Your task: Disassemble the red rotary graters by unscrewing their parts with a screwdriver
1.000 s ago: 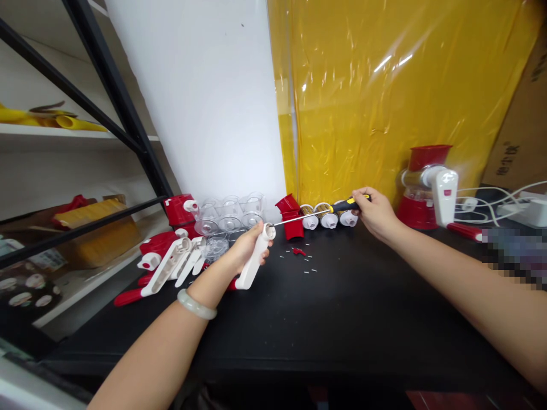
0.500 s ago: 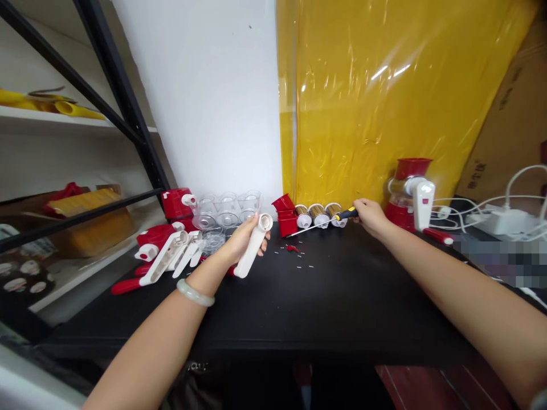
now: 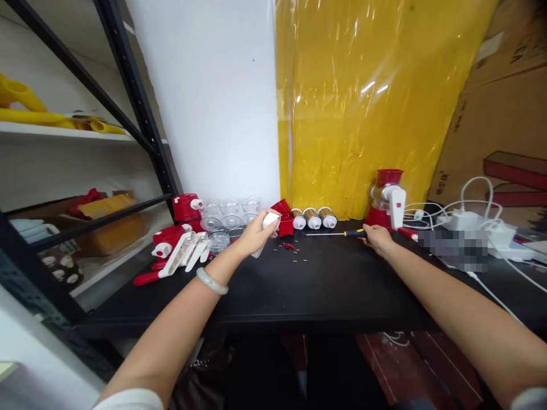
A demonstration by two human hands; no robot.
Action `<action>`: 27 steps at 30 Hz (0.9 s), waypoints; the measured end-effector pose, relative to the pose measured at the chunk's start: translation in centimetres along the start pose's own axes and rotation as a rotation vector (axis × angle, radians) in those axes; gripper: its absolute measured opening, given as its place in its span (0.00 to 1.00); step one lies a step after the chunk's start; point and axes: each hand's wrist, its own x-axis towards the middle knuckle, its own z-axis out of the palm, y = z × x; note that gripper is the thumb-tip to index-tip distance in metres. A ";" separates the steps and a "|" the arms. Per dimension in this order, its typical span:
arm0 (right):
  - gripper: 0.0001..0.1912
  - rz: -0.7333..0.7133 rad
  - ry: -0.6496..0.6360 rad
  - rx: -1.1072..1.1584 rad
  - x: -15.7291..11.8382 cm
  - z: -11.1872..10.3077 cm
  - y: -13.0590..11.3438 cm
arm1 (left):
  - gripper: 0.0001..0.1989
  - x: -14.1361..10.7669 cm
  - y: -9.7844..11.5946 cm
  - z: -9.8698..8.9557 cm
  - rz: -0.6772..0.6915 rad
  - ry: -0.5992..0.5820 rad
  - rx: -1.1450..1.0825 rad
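My left hand, a pale bangle on its wrist, is closed around a white crank handle, most of which the fingers hide. Over to the right, my right hand grips a screwdriver by the end of its black-and-yellow handle. Its thin shaft points left, low over the black table. Several small screws and a small red part lie between the hands. Behind them stand red hoppers and several metal grater drums with white ends.
More white crank handles with red grips, red housings and clear cups crowd the left side. An assembled red-and-white grater stands at right, near white cables and chargers. A black shelf frame rises at left.
My left hand has turned the crank handle, so its round end faces another way. The screwdriver has swung level, its tip away from the red hopper. The view has shifted somewhat.
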 end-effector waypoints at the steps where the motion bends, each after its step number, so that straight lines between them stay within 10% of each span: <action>1: 0.16 0.012 -0.003 -0.050 -0.2 -0.1 0.1 | 0.18 0.0 0.5 -0.1 0.018 0.001 -0.007; 14: 0.09 -0.201 -0.042 -0.613 -4.1 1.2 -3.4 | 0.24 -4.7 2.7 -0.5 0.139 -0.063 0.279; 17: 0.05 -0.544 -0.364 -0.460 -8.0 4.3 -7.3 | 0.22 -5.1 2.7 -0.1 0.153 -0.055 0.345; 21: 0.15 -0.454 -0.809 -0.035 -13.1 9.2 -11.1 | 0.22 -5.3 2.5 1.0 0.269 -0.045 0.497; 27: 0.15 -0.334 -0.887 0.212 -14.7 12.7 -11.9 | 0.21 -5.0 2.3 1.9 0.340 -0.073 0.693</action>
